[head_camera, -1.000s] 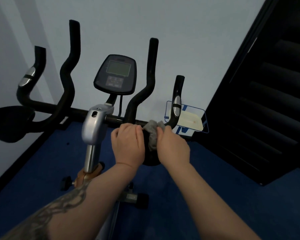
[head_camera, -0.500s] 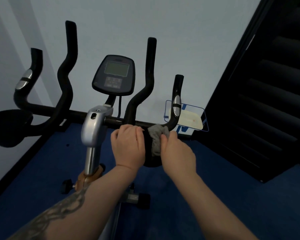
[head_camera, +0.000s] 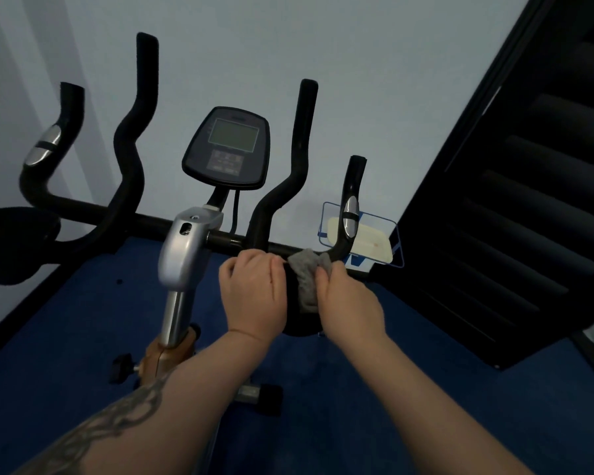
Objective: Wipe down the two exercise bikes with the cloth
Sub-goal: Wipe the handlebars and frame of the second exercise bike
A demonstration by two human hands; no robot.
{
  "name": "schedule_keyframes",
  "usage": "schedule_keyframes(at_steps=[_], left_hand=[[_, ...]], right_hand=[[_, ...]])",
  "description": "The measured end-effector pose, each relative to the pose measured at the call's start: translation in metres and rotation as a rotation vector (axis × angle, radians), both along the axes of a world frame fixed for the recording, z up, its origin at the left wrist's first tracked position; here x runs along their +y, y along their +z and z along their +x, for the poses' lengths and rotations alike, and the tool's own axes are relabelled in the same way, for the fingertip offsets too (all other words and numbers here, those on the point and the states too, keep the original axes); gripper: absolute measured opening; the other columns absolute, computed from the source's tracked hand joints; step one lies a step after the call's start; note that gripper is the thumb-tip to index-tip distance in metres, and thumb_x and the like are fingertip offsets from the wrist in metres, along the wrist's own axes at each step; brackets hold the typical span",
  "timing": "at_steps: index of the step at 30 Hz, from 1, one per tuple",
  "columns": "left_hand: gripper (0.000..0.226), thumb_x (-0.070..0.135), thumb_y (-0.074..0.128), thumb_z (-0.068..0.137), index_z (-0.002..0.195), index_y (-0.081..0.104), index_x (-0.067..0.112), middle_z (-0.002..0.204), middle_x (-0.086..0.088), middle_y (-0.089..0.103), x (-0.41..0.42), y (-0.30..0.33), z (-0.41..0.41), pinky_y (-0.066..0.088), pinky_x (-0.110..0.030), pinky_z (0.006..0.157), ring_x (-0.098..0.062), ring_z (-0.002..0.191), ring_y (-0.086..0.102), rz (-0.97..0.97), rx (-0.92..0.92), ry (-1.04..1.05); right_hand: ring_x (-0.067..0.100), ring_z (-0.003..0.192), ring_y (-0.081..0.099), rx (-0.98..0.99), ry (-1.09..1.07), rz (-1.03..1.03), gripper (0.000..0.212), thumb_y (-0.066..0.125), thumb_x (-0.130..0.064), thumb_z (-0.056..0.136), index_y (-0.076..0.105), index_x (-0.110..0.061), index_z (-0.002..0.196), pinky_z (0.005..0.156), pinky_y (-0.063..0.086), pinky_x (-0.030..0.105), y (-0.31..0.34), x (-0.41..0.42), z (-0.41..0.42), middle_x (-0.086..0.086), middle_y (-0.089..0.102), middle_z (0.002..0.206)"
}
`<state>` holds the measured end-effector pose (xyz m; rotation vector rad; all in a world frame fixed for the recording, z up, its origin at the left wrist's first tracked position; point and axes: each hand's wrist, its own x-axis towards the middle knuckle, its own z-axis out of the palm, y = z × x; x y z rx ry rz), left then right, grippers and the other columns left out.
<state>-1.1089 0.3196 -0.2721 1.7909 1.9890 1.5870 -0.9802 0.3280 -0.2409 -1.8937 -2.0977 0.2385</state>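
The cloth [head_camera: 307, 272] is pinched by the right hand [head_camera: 348, 303] — bunched just beyond its fingertips on the handlebar [head_camera: 340, 248], which runs crosswise; left hand [head_camera: 254, 296] curled alongside.

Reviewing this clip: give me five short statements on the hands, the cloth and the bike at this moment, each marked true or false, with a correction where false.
1. The right hand holds the grey cloth against the black handlebar. True.
2. The left hand is pressing a button on the console. False: it rests down by the handlebar, next to the cloth, well below the console.
3. The console screen is blank. True.
4. The cloth is bright red. False: it is grey.
5. The floor under the bike is blue. True.
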Motion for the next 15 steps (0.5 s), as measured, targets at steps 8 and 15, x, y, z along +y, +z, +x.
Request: schedule_keyframes(at_steps=[8,15], left_hand=[[0.047,0.027,0.027,0.093,0.074,0.067,0.010,0.074,0.002,0.061,-0.001,0.000,-0.002,0.031,-0.032,0.086,-0.018,0.086,0.059,-0.013,0.001,-0.008],[0.049,0.029,0.024,0.094,0.077,0.067,0.010,0.080,-0.001,0.063,-0.003,0.001,0.000,0.036,-0.038,0.090,-0.020,0.090,0.059,-0.052,0.017,-0.015]], right_hand=[[0.018,0.084,0.058,0.219,0.183,-0.034,0.039,0.028,-0.049,0.101,0.054,-0.020,0.097,0.074,0.047,0.037,0.020,0.011,0.017,-0.003,0.060,0.088],[0.018,0.128,0.032,-0.166,0.273,0.093,0.037,0.032,-0.046,0.101,0.059,-0.029,0.122,0.103,0.017,0.037,0.029,0.027,0.026,-0.003,0.045,0.133]])
